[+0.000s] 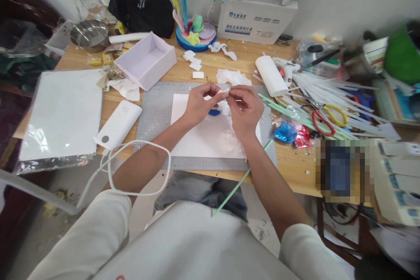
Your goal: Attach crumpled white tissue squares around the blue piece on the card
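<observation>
1. Left hand (200, 107) and right hand (246, 111): fingertips brought together, both pinching a small white piece (224, 91). Its exact shape is hidden by the fingers.
2. White piece location: between the two hands, over the far part of a white sheet (197, 142).
3. Step, as judged: fine two-handed fingertip work on the piece. Whether it is being shaped, parted or joined, cannot tell.
4. Next move, as judged: calls for light, even pressure and a steady pinch from both sides, the piece being small and seemingly soft.
5. Just below the fingertips: blue piece (214, 113) nearer the left hand; fluffy white material (225, 108) between the hands.
6. Under the sheet: grey mat (152, 118), lying on the wooden bench (295, 175).
7. Beyond the hands: torn white scrap (233, 77); small white rectangles (196, 66) farther off.
8. Right of the right hand: blue packet (285, 132), red packet (302, 136), scissors (323, 122) with red and yellow handles.
9. Left of the left hand: white device (120, 123) with a cable; lilac open box (149, 63) beyond it.
</observation>
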### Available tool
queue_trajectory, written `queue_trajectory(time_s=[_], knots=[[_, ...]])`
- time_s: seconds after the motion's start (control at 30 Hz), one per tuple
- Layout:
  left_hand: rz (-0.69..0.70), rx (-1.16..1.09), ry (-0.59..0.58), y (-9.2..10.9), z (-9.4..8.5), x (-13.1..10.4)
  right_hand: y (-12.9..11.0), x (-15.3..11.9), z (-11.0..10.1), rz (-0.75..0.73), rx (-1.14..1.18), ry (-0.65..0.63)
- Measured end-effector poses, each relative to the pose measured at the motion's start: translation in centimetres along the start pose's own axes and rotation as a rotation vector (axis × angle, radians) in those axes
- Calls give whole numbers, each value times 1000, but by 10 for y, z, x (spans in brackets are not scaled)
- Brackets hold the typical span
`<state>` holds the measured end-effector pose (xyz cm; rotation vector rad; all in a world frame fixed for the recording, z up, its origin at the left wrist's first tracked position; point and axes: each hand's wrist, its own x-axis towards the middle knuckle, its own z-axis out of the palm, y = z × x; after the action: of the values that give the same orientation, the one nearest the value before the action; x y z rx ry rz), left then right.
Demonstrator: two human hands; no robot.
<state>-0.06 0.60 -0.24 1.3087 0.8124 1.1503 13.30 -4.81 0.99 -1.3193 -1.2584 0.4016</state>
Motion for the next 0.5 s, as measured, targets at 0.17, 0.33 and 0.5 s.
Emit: queue_trajectory(time_s=[0.17, 0.33, 0.5], knots=[[-16, -24, -32, -1, 0, 0, 12, 3, 2, 70, 209, 21], [-40, -34, -48, 3, 0, -3, 20, 6, 3, 282, 369, 25], [37, 78, -12, 5, -2, -5, 18, 8, 1, 371, 395, 28]])
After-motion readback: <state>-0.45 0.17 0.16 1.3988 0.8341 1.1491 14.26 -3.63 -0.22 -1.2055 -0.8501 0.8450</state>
